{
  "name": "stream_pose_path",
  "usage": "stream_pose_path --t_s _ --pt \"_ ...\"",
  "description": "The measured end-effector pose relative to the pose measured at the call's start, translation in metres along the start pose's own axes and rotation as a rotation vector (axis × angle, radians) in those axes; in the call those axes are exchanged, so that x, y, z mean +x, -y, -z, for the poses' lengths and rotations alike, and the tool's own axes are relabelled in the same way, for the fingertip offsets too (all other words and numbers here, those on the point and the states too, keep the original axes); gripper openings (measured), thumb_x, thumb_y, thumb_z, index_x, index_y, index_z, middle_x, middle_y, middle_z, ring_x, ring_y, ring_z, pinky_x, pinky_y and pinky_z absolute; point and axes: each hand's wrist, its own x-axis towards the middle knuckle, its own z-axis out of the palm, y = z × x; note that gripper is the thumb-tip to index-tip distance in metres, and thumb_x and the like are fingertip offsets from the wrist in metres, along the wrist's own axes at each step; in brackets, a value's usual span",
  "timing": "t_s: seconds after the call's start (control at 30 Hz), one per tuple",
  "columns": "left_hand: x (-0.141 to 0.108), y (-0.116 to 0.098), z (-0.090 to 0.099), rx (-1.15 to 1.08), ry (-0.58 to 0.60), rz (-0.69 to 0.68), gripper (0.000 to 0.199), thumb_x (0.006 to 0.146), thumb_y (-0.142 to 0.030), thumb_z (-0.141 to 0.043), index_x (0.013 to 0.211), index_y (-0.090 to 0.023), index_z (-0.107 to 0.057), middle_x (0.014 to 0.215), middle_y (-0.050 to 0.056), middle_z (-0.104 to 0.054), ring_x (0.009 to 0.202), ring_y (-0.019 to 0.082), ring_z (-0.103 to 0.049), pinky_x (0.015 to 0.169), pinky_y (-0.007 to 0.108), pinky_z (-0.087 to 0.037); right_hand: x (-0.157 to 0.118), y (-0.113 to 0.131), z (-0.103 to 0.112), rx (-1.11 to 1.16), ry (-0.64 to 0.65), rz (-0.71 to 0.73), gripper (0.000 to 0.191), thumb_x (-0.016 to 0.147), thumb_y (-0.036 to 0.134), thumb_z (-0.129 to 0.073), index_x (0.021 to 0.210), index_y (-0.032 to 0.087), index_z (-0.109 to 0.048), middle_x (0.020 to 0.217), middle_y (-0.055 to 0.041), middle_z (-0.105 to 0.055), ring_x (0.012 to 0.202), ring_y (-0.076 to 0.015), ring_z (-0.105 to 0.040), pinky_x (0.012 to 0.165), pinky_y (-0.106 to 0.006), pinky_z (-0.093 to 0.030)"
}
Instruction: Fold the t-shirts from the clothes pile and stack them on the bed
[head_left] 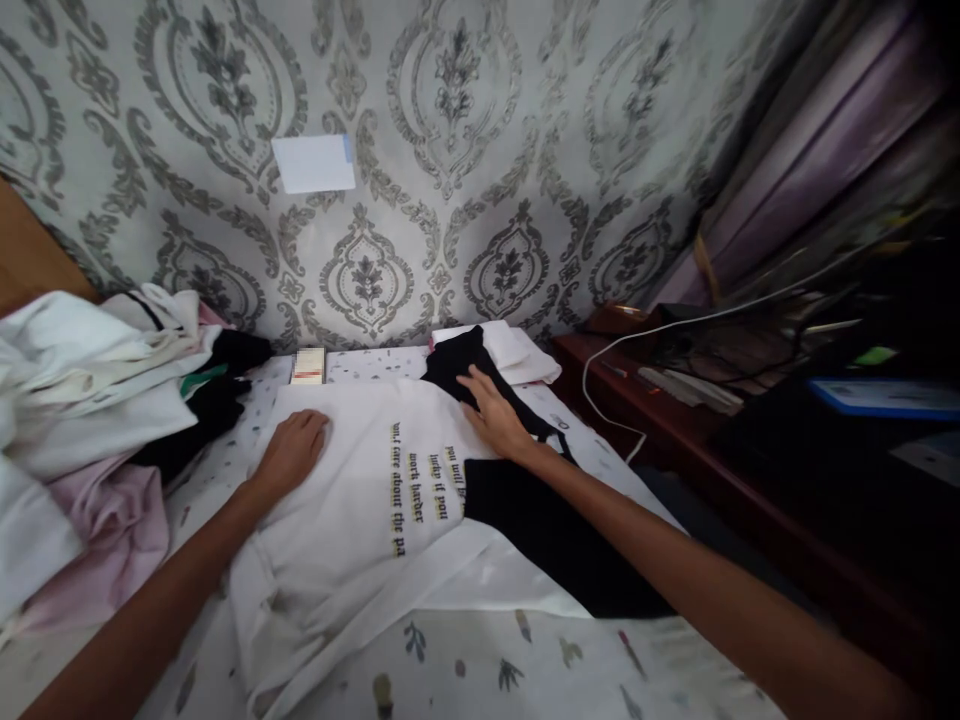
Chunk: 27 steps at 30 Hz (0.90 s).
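A white shirt (352, 500) with printed lettering and black sleeves (547, 530) lies spread on a patterned bed sheet (450, 665). My left hand (294, 450) rests palm down on the upper left part of the white fabric, its fingers lying flat and holding nothing. On the right, my right hand (495, 412) is over the border between white cloth and a black sleeve, fingers stretched out and slightly apart, with nothing in them. Part of the lettering runs under a fold near the black sleeve.
Piled clothes (82, 400) lie at the left. A small box (308, 366) and folded white cloth (517, 350) sit near the patterned wall (360, 240). At the right, a dark red table (637, 410) bears a white cable (589, 385) and a blue-edged object (877, 397).
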Motion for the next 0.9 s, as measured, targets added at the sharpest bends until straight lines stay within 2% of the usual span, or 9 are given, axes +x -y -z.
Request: stream_pose_path --t_s 0.07,0.13,0.23,0.33,0.43,0.5,0.67,0.8,0.9 --pt "-0.003 0.008 0.004 0.034 0.032 0.048 0.04 0.099 -0.029 -0.034 0.128 -0.015 -0.059 0.135 0.015 -0.061 0.124 0.029 -0.055 0.106 0.046 -0.042 -0.031 0.006 0.0 -0.12 0.19 0.003 0.05 0.098 0.035 -0.043 0.145 0.021 -0.049 0.159 -0.0142 -0.04 0.146 -0.0286 -0.038 0.117 -0.053 -0.034" --pt "-0.007 0.024 0.01 0.099 0.071 0.189 0.044 0.1 -0.03 -0.032 0.136 -0.015 -0.054 0.145 0.016 -0.054 0.134 0.03 -0.048 0.109 0.046 -0.039 -0.05 0.001 0.005 -0.24 0.276 -0.094 0.049 0.099 0.039 -0.041 0.143 0.02 -0.052 0.156 -0.0151 -0.045 0.145 -0.0307 -0.039 0.116 -0.055 -0.034" --pt "-0.012 0.049 0.023 0.163 0.129 0.384 0.046 0.1 -0.029 -0.029 0.135 -0.013 -0.054 0.145 0.018 -0.054 0.134 0.029 -0.049 0.105 0.042 -0.043 -0.06 -0.012 0.015 -0.336 0.257 -0.206 0.051 0.099 0.039 -0.041 0.143 0.016 -0.054 0.153 -0.017 -0.048 0.144 -0.0324 -0.041 0.115 -0.051 -0.036" --pt "-0.006 0.061 0.031 0.167 0.144 0.437 0.044 0.099 -0.032 -0.032 0.124 -0.011 -0.062 0.135 0.021 -0.06 0.123 0.032 -0.057 0.096 0.044 -0.047 -0.057 -0.014 0.019 -0.383 0.255 -0.243 0.051 0.1 0.037 -0.04 0.143 0.012 -0.053 0.152 -0.0195 -0.048 0.144 -0.0321 -0.042 0.115 -0.05 -0.037" --pt "0.01 0.055 0.031 0.173 0.134 0.502 0.046 0.097 -0.04 -0.037 0.114 -0.008 -0.065 0.131 0.027 -0.061 0.12 0.039 -0.057 0.09 0.048 -0.048 -0.046 -0.001 0.016 -0.426 0.266 -0.273 0.05 0.1 0.035 -0.039 0.142 0.013 -0.054 0.153 -0.0201 -0.048 0.143 -0.0322 -0.042 0.114 -0.054 -0.035" --pt "0.021 0.048 0.029 0.16 0.135 0.537 0.045 0.097 -0.042 -0.04 0.112 -0.008 -0.064 0.126 0.026 -0.064 0.116 0.038 -0.061 0.085 0.045 -0.05 -0.033 0.008 0.012 -0.416 0.269 -0.239 0.048 0.1 0.033 -0.041 0.14 0.013 -0.056 0.153 -0.02 -0.047 0.143 -0.0318 -0.042 0.115 -0.054 -0.034" --pt "0.027 0.047 0.031 0.148 0.129 0.567 0.033 0.097 -0.027 -0.036 0.112 -0.014 -0.062 0.111 0.021 -0.072 0.101 0.033 -0.069 0.076 0.039 -0.05 -0.006 0.01 0.001 -0.321 0.319 -0.163 0.049 0.101 0.036 -0.042 0.146 0.019 -0.05 0.156 -0.0159 -0.044 0.147 -0.0275 -0.037 0.116 -0.052 -0.032" --pt "0.021 0.049 0.036 0.196 0.109 0.574 0.037 0.096 -0.021 -0.033 0.118 -0.01 -0.06 0.114 0.026 -0.069 0.109 0.037 -0.065 0.082 0.045 -0.05 -0.004 -0.001 -0.004 -0.311 0.327 -0.194 0.053 0.102 0.041 -0.037 0.151 0.022 -0.044 0.16 -0.0138 -0.04 0.15 -0.0275 -0.032 0.118 -0.053 -0.028" --pt "0.025 0.031 0.03 0.236 0.024 0.432 0.042 0.094 -0.022 -0.035 0.128 -0.008 -0.056 0.132 0.027 -0.06 0.125 0.039 -0.055 0.096 0.051 -0.046 -0.007 -0.002 -0.005 -0.299 0.333 -0.186 0.054 0.103 0.042 -0.036 0.152 0.021 -0.043 0.16 -0.0138 -0.038 0.15 -0.0279 -0.03 0.119 -0.053 -0.027"
